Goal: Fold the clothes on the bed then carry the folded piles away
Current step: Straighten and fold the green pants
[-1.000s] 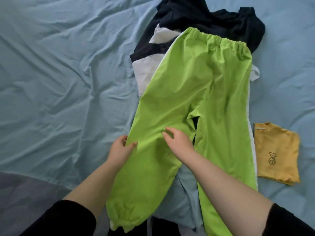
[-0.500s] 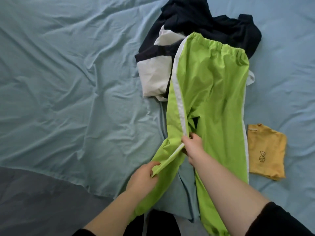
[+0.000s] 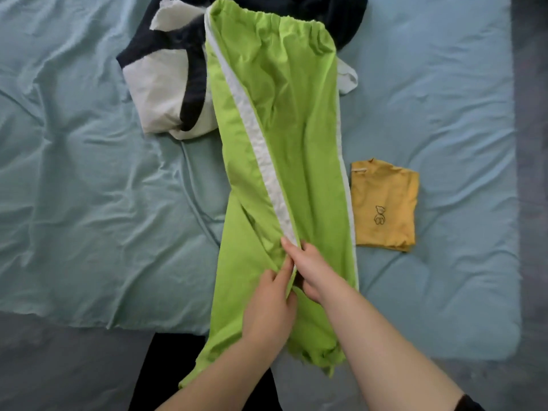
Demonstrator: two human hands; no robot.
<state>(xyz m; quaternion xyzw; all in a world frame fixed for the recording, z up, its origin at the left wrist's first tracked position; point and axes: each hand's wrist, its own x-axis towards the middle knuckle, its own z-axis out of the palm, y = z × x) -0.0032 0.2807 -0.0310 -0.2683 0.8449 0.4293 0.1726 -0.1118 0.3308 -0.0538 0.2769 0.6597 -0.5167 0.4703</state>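
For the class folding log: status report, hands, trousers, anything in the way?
Green trousers pinched by left hand and right hand at white stripe. Legs laid together. Folded yellow shirt beside them; dark-and-white pile under waistband.

Thin matt green trousers [image 3: 284, 120] on wrinkled cloth bedsheet [image 3: 89, 173].

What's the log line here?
phase: folding | lime-green white-striped trousers: halved lengthwise | left hand: pinches striped edge | right hand: pinches same edge

No readable text; yellow shirt [image 3: 385, 203] bears only a bear outline.
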